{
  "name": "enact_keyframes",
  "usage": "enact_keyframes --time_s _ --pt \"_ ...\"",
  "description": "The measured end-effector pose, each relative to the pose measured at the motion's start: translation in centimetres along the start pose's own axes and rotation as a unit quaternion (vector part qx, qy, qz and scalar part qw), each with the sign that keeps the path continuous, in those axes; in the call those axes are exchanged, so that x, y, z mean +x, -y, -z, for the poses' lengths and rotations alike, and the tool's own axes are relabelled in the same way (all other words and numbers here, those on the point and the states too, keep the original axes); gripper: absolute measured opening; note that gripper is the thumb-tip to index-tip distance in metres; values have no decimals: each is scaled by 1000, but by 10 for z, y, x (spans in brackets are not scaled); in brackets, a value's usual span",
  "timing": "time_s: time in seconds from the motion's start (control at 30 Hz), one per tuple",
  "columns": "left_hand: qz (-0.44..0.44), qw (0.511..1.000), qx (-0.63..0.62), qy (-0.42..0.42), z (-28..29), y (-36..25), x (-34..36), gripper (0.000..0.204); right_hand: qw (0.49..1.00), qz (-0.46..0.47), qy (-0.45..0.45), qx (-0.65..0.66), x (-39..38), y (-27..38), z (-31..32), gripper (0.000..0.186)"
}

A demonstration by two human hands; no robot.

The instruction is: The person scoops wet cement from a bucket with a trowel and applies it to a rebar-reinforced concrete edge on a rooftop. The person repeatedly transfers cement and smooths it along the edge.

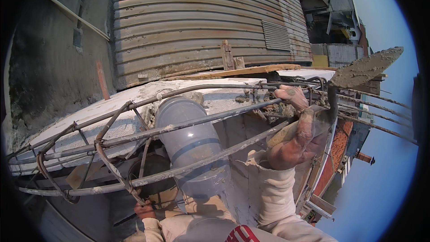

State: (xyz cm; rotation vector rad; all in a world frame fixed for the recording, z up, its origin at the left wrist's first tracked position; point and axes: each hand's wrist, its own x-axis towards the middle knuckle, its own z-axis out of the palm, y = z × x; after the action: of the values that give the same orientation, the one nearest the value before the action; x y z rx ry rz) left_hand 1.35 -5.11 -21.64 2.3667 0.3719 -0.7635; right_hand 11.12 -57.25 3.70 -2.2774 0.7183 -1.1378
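A person's right hand (298,127), smeared with grey cement, has its fingers (308,121) wrapped tight around the handle of a pointed steel trowel (365,68) loaded with wet grey mortar, the blade raised and tilted against the blue sky at the right. The hand sits just above a cage of rusty steel reinforcing bars (179,127) that arches over a white plastered wall top (134,103). A wide grey plastic pipe (190,143) passes under the bars, close to the left of the hand. Below the cage, another worker's hand (144,209) grips a bar. A corrugated metal wall (201,22) rises behind. The person's left hand is out of sight.
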Motion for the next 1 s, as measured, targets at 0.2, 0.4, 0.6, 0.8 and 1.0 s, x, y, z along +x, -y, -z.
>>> enact_keyframes --time_s 0.2,0.4,0.6,0.8,1.0 --pt "-90 989 -120 18 20 -27 -17 14 990 -109 -30 87 -3 18 7 29" --pt "-109 984 -124 65 60 -82 -51 21 988 -130 -47 75 -12 23 28 23" --pt "-121 983 -120 72 79 -110 -73 23 938 -261 203 108 -112 104 142 26" --pt "-147 980 -116 74 74 -105 -83 22 648 -624 101 424 -195 107 198 28" --pt "-145 981 -116 61 85 -92 -93 21 468 -541 -122 688 -167 72 142 33"
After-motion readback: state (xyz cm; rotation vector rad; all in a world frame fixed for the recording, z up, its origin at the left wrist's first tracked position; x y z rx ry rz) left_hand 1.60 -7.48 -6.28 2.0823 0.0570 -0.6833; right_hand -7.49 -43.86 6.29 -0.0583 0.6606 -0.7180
